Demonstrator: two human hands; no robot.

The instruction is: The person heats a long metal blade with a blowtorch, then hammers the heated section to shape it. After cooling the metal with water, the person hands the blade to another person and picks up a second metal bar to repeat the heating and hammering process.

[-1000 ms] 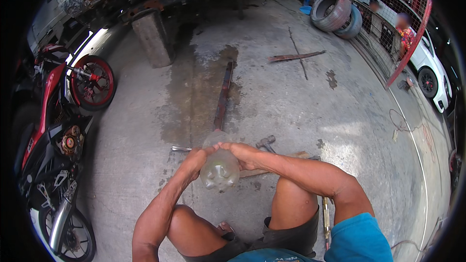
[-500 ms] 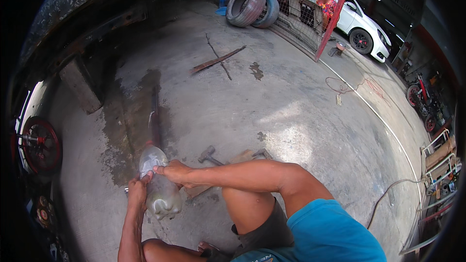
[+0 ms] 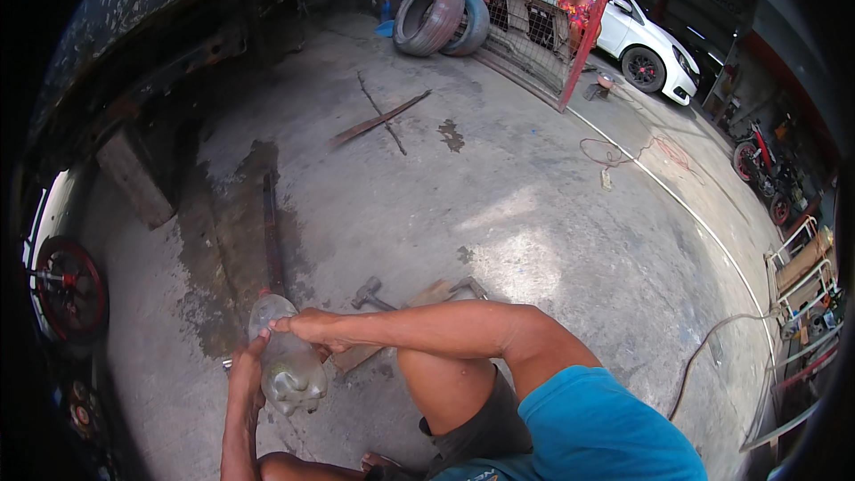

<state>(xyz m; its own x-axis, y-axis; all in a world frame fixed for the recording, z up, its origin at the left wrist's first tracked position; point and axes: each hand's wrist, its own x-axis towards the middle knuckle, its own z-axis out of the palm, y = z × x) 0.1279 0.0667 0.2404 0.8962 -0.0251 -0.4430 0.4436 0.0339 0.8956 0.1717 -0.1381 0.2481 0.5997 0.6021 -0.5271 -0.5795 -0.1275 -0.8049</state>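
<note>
A large clear plastic bottle (image 3: 296, 383) lies tilted between my hands, its lobed base towards me and its narrow end pointing away. A little pale, cloudy content seems to sit near the base. My left hand (image 3: 248, 363) grips the bottle's left side, thumb up along the wall. From the right, my right hand (image 3: 305, 327) closes over the upper part, its fingertips close to the left thumb. Whether the fingers pinch something on the bottle's surface is too small to tell. Just beyond the narrow end, a dark metal bar (image 3: 272, 236) lies on the wet concrete.
A hammer (image 3: 370, 294), another hammer-like tool (image 3: 469, 285) and a wooden board (image 3: 429, 292) lie by my right forearm. Crossed sticks (image 3: 381, 118), tyres (image 3: 429, 18) and a mesh fence (image 3: 534, 13) are farther off. A wooden block (image 3: 135, 176) stands left, beneath a vehicle. Two people sit beyond the fence.
The whole view has shifted slightly as my head turned. Both hands stay on the bottle; the pale patch seen by my thumbs earlier shows less now.
</note>
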